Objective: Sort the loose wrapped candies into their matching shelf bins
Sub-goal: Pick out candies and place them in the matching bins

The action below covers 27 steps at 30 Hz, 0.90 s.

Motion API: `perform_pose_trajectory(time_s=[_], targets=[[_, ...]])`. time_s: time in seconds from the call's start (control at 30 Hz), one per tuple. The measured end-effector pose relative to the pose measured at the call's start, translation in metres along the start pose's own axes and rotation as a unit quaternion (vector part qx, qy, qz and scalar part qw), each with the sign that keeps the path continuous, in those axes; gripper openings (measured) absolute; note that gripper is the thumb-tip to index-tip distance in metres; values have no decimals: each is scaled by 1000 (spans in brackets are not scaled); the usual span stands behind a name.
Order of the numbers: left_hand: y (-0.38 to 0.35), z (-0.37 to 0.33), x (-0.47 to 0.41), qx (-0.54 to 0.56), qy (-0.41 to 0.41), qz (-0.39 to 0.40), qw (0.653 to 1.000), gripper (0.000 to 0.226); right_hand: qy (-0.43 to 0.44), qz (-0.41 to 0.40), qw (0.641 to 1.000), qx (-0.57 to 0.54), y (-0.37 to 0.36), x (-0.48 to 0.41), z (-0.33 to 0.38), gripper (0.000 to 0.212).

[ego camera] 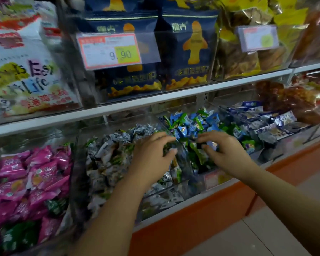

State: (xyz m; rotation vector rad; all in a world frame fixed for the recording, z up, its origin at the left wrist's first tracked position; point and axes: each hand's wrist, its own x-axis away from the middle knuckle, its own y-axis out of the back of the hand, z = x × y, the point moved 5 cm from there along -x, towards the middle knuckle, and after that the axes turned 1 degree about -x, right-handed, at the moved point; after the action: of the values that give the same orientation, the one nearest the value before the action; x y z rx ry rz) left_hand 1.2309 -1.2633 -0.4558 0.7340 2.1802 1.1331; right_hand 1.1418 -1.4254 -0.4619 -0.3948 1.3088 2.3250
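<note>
Clear shelf bins hold wrapped candies: pink ones at left, grey-white ones in the middle, blue and green ones to the right, and dark blue-white ones further right. My left hand hovers over the right edge of the grey-white bin, fingers and thumb curled round a dark green candy. My right hand is over the blue-green bin and pinches a blue candy between thumb and fingers. A few green candies lie mixed among the grey-white and pink ones.
A clear divider wall stands between my two hands. The upper shelf carries dark blue snack bags and a 9.90 price tag. An orange base runs below the bins, with tiled floor at lower right.
</note>
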Motion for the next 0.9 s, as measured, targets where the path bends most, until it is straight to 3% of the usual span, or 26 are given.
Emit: perform_pose_trajectory(time_s=[0.27, 0.53, 0.73, 0.9], targets=[[-28, -4, -60, 76, 26, -46, 996, 33, -120, 30, 990, 61, 19, -47, -72, 41], [-41, 5, -76, 105, 9, -2, 994, 35, -133, 87, 978, 133, -17, -132, -113, 62], [-41, 9, -74, 113, 6, 12, 994, 35, -186, 110, 970, 111, -34, -152, -137, 76], [-43, 10, -75, 116, 1, 6, 993, 34, -140, 192, 968, 87, -37, -143, -127, 37]])
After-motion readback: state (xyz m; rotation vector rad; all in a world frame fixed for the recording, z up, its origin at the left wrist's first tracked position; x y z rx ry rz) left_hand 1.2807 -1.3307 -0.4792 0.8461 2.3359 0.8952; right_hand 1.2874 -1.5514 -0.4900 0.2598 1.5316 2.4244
